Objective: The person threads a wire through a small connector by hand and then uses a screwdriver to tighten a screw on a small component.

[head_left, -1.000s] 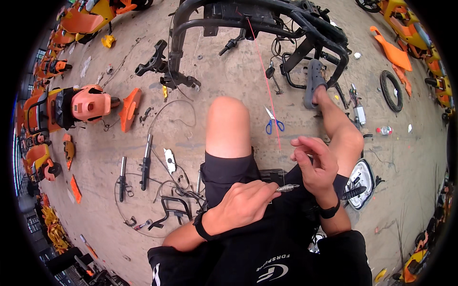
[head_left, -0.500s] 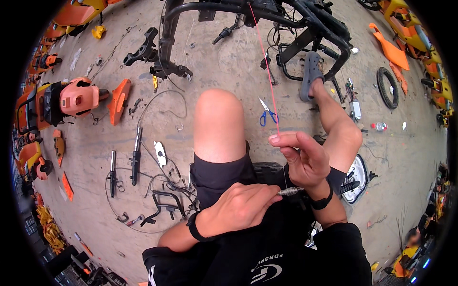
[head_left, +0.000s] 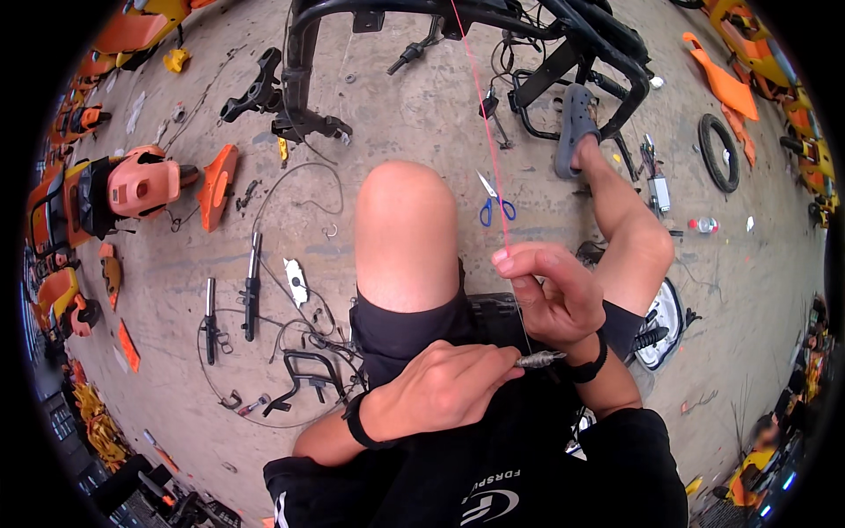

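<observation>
My left hand [head_left: 449, 387] grips a small silvery metal piece with a coiled-looking surface [head_left: 539, 359] at my lap. Above it, my right hand [head_left: 554, 295] pinches a taut red thread [head_left: 493, 150] between thumb and fingertip. The thread runs up toward a black tubular scooter frame [head_left: 422, 13] at the top, and a thinner, paler length reaches down to the metal piece. Blue-handled scissors [head_left: 497, 209] lie open on the concrete floor beyond my knees.
Fork tubes [head_left: 253, 290], tangled cables [head_left: 312, 330] and a bent black bracket [head_left: 312, 378] lie at left. A tire [head_left: 717, 154], a bottle [head_left: 701, 225] and orange panels [head_left: 726, 88] lie at right. Orange scooters [head_left: 145, 185] line both sides. Another person [head_left: 761, 440] is at far right.
My right hand has moved leftward and down onto the red thread, its fingers closing on it. My left hand still holds the metal piece. The view has shifted slightly.
</observation>
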Available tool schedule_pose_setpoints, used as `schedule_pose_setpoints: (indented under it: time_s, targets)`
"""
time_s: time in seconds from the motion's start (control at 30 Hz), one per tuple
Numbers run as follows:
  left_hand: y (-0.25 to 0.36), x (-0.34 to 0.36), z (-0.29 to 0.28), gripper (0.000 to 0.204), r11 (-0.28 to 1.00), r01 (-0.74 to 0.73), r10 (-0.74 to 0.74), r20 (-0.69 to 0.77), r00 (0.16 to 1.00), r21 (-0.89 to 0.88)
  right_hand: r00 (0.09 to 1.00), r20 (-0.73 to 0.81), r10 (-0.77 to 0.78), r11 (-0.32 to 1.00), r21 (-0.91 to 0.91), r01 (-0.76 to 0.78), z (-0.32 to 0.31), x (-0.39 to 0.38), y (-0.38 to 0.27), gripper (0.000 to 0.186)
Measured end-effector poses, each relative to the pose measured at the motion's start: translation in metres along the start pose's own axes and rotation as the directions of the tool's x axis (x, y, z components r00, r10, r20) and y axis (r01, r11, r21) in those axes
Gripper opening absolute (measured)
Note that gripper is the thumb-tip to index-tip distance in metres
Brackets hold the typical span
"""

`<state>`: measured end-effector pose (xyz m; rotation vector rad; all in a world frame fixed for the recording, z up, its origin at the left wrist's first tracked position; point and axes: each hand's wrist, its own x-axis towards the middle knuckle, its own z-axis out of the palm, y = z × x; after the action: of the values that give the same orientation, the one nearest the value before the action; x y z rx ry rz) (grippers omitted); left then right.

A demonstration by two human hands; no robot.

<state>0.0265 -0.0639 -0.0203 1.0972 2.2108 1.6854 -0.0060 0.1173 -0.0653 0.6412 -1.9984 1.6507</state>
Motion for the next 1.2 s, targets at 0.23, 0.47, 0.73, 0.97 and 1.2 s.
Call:
schedule_pose_setpoints:
  time_s: [0.23, 0.47, 0.73, 0.97, 1.2]
  targets:
    - [-0.002, -0.002, 0.004, 0.025, 0.999, 0.006, -0.006, -0.004, 1.000, -0.041, 0.999, -0.044, 0.001, 1.000, -0.010, -0.001, -0.001, 0.001, -0.002, 0.032]
    - [0.002, -0.002, 0.009, 0.014, 0.996, 0.009, -0.015, -0.060, 0.998, -0.085, 0.998, -0.056, -0.002, 1.000, 0.029, 0.003, -0.008, 0.008, -0.008, 0.037]
    - [0.004, -0.003, 0.009, 0.007, 0.996, 0.027, -0.033, -0.070, 0.997, -0.087, 0.998, -0.030, -0.056, 0.998, -0.029, 0.055, -0.008, 0.015, -0.015, 0.039]
    - [0.005, -0.002, 0.009, 0.009, 0.998, 0.017, -0.023, -0.079, 0.997, -0.067, 0.998, -0.046, -0.033, 0.999, -0.038, 0.031, -0.005, 0.008, -0.011, 0.033]
    - [0.004, 0.000, 0.005, 0.024, 1.000, -0.001, 0.000, -0.025, 1.000, -0.031, 0.997, -0.043, 0.063, 0.997, -0.049, -0.066, -0.003, 0.004, -0.009, 0.026]
